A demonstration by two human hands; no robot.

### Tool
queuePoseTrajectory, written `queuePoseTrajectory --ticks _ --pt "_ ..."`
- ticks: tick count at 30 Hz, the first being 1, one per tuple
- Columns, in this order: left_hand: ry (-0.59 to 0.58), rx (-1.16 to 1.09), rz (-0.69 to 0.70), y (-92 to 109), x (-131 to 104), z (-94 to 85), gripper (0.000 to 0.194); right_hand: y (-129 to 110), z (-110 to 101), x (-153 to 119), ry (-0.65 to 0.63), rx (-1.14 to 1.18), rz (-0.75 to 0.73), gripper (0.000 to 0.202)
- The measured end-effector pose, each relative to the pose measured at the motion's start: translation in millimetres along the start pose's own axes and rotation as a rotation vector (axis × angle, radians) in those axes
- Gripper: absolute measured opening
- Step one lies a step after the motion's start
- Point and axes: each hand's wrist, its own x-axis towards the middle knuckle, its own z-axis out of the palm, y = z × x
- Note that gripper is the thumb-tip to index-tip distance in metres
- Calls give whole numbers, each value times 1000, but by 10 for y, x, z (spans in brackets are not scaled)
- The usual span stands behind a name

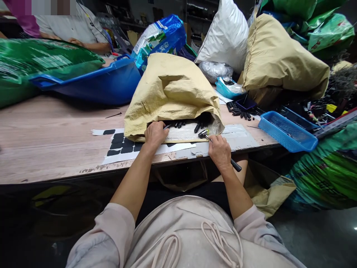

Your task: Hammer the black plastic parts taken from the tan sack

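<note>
Stretching beneath everything, the tabletop (55, 134) carries an open paper sack (170, 89) lying on its side, its mouth toward the person. Behind and to the left of the paper sack sits a blue tub (97, 83); behind and to its right, a stuffed white sack (227, 35) stands upright. A blue basket (288, 130) lies well to the right of the paper sack. A white sheet with black pads (119, 144) sticks out from under the paper sack's front left.

The left hand (156, 134) is at the left end of the sack's mouth, its fingers curled beside a dark piece; whether they grip it, I cannot tell. The right hand (219, 150) is just in front of the mouth's right end, fingers wrapped around the handle of a small hammer (235, 165), whose head is at the opening. Inside the sack's mouth lie small black parts (197, 127).
</note>
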Motion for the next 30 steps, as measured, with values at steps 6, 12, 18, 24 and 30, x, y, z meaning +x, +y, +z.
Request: queuePoseTrajectory --ticks 6,12,18,24,30 --pt "-153 -191 390 164 -415 -60 14 16 29 -1 21 -2 -5 26" --pt "-269 -305 457 213 -631 129 17 22 43 -7 26 12 -2 24" --pt "-234 -416 420 105 -621 150 20 54 10 14 -12 62 23 26" --pt "-251 -453 393 126 -621 126 18 113 -31 -6 48 303 50 34" --pt "-245 -464 388 142 -620 123 20 -130 -134 -185 78 681 -132 36"
